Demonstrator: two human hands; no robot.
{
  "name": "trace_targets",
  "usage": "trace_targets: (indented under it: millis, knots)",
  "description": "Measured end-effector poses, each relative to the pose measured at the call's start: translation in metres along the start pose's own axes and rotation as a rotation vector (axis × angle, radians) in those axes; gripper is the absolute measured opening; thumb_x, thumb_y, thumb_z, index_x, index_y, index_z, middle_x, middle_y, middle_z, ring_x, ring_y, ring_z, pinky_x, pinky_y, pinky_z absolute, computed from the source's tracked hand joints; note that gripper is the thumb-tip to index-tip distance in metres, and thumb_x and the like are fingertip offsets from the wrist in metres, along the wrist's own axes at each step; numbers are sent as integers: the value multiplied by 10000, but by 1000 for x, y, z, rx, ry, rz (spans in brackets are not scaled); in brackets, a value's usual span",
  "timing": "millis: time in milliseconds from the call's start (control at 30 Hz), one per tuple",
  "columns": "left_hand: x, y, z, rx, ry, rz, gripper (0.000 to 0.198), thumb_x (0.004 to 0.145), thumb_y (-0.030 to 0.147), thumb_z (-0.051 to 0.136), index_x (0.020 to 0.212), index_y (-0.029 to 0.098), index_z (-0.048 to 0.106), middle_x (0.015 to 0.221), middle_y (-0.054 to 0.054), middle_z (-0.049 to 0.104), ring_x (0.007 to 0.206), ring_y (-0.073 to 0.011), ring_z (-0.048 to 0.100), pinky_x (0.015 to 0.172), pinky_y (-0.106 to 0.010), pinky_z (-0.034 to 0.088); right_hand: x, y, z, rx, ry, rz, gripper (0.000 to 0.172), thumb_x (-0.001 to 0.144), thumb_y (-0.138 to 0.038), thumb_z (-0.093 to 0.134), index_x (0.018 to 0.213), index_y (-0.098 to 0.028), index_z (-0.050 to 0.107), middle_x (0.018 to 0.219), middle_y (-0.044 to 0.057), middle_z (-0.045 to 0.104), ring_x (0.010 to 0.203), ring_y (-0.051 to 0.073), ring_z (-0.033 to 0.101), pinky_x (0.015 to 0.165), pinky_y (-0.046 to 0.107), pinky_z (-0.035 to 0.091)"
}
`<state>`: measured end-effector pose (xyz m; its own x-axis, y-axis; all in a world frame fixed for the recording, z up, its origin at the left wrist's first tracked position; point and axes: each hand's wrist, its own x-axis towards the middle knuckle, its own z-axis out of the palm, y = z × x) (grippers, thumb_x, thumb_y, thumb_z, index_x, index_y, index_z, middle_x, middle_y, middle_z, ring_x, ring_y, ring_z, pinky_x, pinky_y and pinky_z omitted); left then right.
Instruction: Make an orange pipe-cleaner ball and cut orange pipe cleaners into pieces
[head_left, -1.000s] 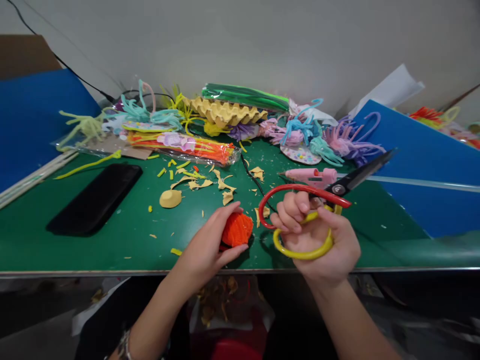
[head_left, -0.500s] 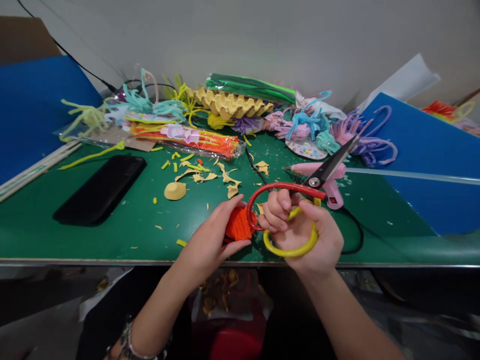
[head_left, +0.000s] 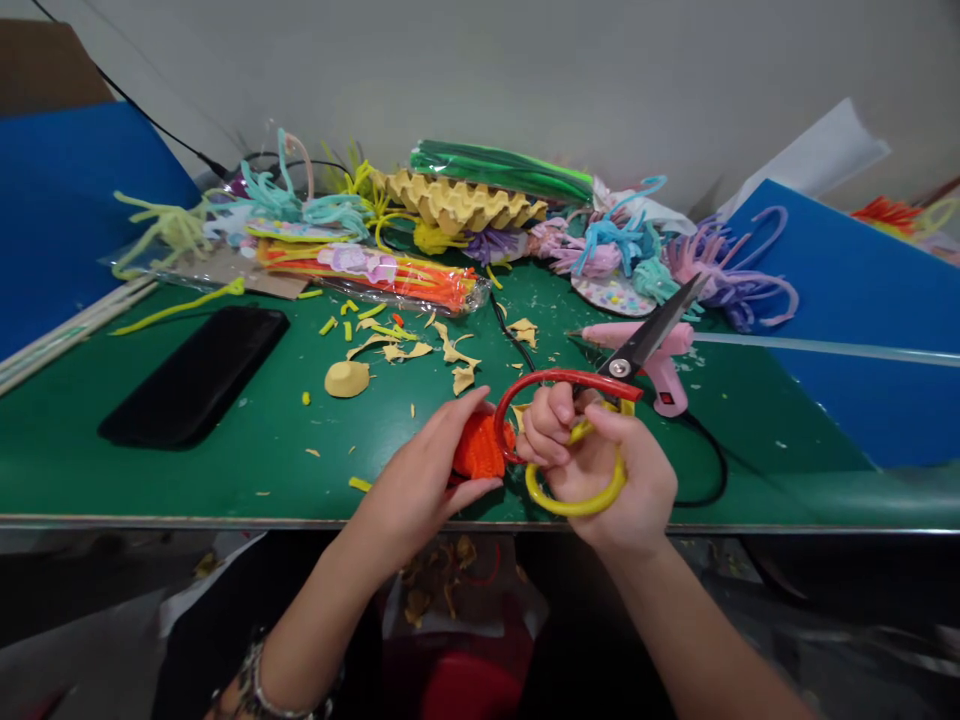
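My left hand (head_left: 427, 470) is wrapped round an orange ball of coiled pipe cleaner (head_left: 480, 448) resting on the green table (head_left: 150, 470) near its front edge. My right hand (head_left: 600, 460) grips scissors (head_left: 600, 385) with one red and one yellow loop handle; the black blades point up and to the right, closed. The two hands are side by side, almost touching, and the red handle loop overlaps the orange ball. A pink glue gun (head_left: 652, 350) lies just behind the scissors.
A black phone (head_left: 196, 375) lies at the left. Yellow scraps and a small dome (head_left: 346, 378) litter the middle. Packs of pipe cleaners (head_left: 375, 275), an egg carton (head_left: 457, 205) and fuzzy craft pieces crowd the back. Blue boards (head_left: 855, 300) lean at both sides.
My right hand has swung the scissors leftward toward the orange ball, and the blades now point more steeply up. The left hand has kept its hold on the ball.
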<state>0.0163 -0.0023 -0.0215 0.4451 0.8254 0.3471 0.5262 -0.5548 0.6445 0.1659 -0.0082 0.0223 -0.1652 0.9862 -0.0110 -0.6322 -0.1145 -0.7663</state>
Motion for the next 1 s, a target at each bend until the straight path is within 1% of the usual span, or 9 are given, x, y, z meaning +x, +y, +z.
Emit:
trace_targets:
  millis: [133,300,433,533,600,667,800,900,1000]
  knots:
    - [2,1,2,18,-1,-9,680,707,206,643,1256,233,244,1158,-87,519,1056,-191,519,870,-321,447,2,1,-2,-3,22,-13,114,642,-259,457,595,-171,401,549,-46,296,456,58,253,462,208,246]
    - [5,3,3,31,-16,-42,672,699,198,644,1247,231,255,1141,-95,532,1043,-214,535,857,-357,454,0,2,-4,-40,9,-29,108,621,-251,485,588,-170,421,534,-49,316,453,59,263,459,215,234]
    - [7,3,3,37,-34,-31,614,709,192,631,1218,213,286,1154,-104,526,1057,-208,527,866,-347,450,0,3,-3,-52,8,-30,111,610,-245,510,587,-166,435,531,-52,325,449,54,263,461,209,224]
    - [7,4,3,30,-16,-43,600,708,202,633,1206,213,300,1161,-102,524,1071,-208,519,875,-343,445,3,-1,-4,2,-11,-5,106,606,-249,496,584,-166,435,520,-53,309,445,56,252,456,202,237]
    - [7,5,3,0,2,-66,587,717,211,624,1207,212,301,1160,-99,525,1076,-200,514,886,-338,438,4,-8,-6,103,-12,8,102,613,-255,467,585,-168,421,523,-53,290,442,56,229,448,194,254]
    - [7,5,2,-34,23,-95,563,729,222,612,1203,207,308,1153,-97,528,1072,-190,514,894,-333,432,5,-18,-8,219,-18,-15,99,623,-251,438,585,-170,396,531,-57,263,438,53,195,435,181,267]
    - [6,3,1,-99,76,-157,530,738,267,601,1190,206,331,1128,-88,538,1061,-191,516,909,-359,418,4,-34,-11,390,-46,-129,101,639,-228,426,606,-177,345,544,-69,229,426,46,172,416,144,299]
    - [8,0,2,-125,144,-177,529,725,284,613,1175,198,347,1068,-81,562,1013,-192,542,895,-373,428,5,-34,-14,496,-74,-93,123,675,-222,429,627,-184,322,546,-76,230,408,34,201,408,117,319]
    - [13,-2,2,-77,290,-182,523,726,289,614,1167,187,351,1039,-83,562,974,-196,557,874,-380,447,9,-28,-16,572,-90,-55,119,707,-190,431,651,-187,326,547,-81,240,394,20,246,418,92,335]
